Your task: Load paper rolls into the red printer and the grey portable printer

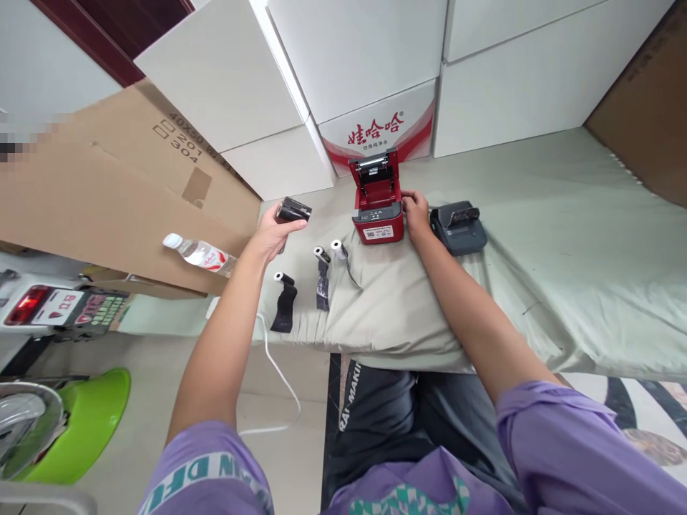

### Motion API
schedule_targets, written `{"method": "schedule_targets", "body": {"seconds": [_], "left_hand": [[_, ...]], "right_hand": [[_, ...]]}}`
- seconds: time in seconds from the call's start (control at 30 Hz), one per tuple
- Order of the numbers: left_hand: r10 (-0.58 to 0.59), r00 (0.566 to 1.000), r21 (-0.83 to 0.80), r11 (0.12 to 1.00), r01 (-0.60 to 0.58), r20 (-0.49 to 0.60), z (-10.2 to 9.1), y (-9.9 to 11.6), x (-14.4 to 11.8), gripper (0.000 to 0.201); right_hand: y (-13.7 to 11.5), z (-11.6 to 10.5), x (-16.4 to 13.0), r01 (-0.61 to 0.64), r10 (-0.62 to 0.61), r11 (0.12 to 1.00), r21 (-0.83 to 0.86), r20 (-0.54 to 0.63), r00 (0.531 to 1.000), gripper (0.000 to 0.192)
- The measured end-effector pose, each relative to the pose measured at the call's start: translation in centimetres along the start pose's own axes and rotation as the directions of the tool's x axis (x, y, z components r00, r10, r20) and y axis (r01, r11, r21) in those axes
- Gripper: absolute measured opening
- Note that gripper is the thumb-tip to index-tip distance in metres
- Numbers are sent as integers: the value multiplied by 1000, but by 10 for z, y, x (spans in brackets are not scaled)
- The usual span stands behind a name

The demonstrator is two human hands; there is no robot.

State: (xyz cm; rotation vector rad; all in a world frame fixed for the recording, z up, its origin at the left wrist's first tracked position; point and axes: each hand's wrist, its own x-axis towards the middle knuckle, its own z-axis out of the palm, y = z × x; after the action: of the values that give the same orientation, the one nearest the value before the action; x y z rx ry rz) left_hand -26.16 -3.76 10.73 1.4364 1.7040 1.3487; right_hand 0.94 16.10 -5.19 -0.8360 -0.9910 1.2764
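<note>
Left hand (275,227): raised above the left edge of the bed, fingers clamped on a small black roll (293,209), held clear of the sheet.

Right hand (416,213): resting against the right side of the red printer (378,207), fingers curled and touching the casing; whether gripping or merely pressing, cannot tell. Hands well apart, one on each side of the printer.

Red printer: upright on the pale green sheet (537,236), lid (374,172) swung open toward the back, paper bay exposed, white label on the front face.

Dark grey printer (459,226): just beside the right hand, to its right, flat on the sheet, apart from the red unit.

Three small rolls on the sheet, left of and in front of the red printer:
- white-cored roll with black strip (284,304), nearest the mattress edge, strip hanging toward the edge;
- middle roll with dark strip (322,275), partly unwound;
- white roll (339,250), nearest the red printer, thin tail trailing forward.

Surroundings: white cartons (348,57) stacked behind the bed, one with red print (376,129) directly behind the red printer; flattened cardboard box (107,193) at left with a water bottle (198,254) lying against it; white cable (279,379) looping over the floor below the mattress edge; green plastic item (91,422) at lower left.
</note>
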Motion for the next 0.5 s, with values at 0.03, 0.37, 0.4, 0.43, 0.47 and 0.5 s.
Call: {"method": "schedule_targets", "body": {"seconds": [0.03,0.37,0.4,0.43,0.47,0.5], "left_hand": [[25,1000,32,999,-25,-3,6,-1,4,63],[117,989,-43,993,-114,87,59,7,8,60],[124,990,-60,991,-120,74,65,7,7,59],[131,990,-78,989,-126,56,71,7,7,58],[136,990,-96,987,-132,35,78,6,8,56],[140,990,-113,984,-137,15,84,6,11,55]], "right_hand": [[-1,0,-1,-1,1,1000,-4,3,1000,18],[-8,3,-7,-15,16,1000,10,-19,1000,17],[-7,3,-6,-14,14,1000,11,-16,1000,17],[-7,3,-6,-12,12,1000,9,-14,1000,16],[-7,3,-6,-9,9,1000,8,-12,1000,16],[-6,3,-6,-7,7,1000,6,-11,1000,16]]}}
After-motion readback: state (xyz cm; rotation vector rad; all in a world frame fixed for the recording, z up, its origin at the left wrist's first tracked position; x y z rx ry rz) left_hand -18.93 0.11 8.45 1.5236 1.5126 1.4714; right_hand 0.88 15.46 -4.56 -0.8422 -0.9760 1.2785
